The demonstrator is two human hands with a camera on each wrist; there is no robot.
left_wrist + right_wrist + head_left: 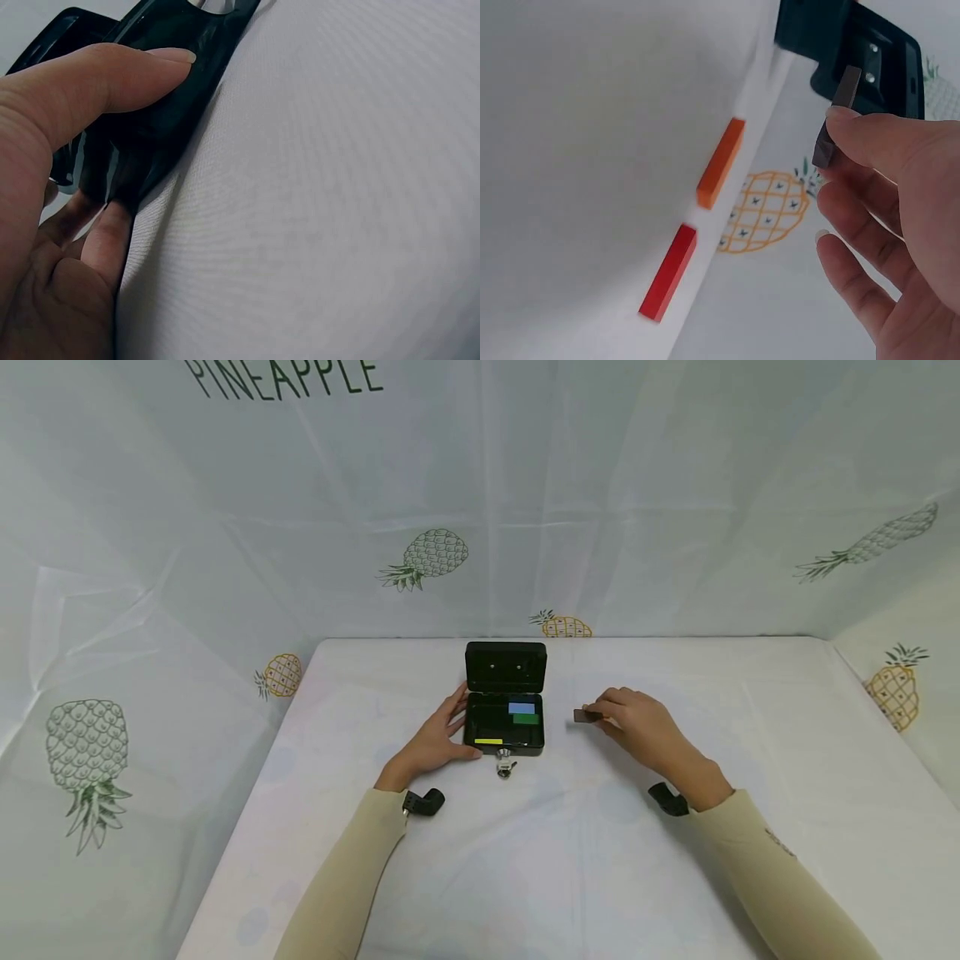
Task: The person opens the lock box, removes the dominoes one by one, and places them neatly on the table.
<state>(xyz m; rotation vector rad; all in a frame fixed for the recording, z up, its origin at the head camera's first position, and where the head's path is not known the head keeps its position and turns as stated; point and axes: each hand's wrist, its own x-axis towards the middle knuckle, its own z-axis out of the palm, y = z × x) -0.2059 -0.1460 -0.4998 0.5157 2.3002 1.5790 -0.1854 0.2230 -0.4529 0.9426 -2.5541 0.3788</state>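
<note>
A small black cash box (pixel 489 723) stands on the table with its lid (pixel 506 668) raised. Inside lie a blue block (pixel 521 708), a green block (pixel 526 719) and a yellow block (pixel 489 742). My left hand (pixel 435 737) holds the box at its left front corner. In the left wrist view the thumb presses the front wall (pixel 161 124) and the fingers lie along the side. Right of the box, my right hand (pixel 637 727) pinches a dark brown block (pixel 586 716) between thumb and fingers, apart from the box.
In the right wrist view an orange block (pixel 721 163) and a red block (pixel 669 274) lie on the table near the right hand. Keys (pixel 506 767) hang at the box's front. A white pineapple-print sheet (pixel 637 527) rises behind the table's far edge.
</note>
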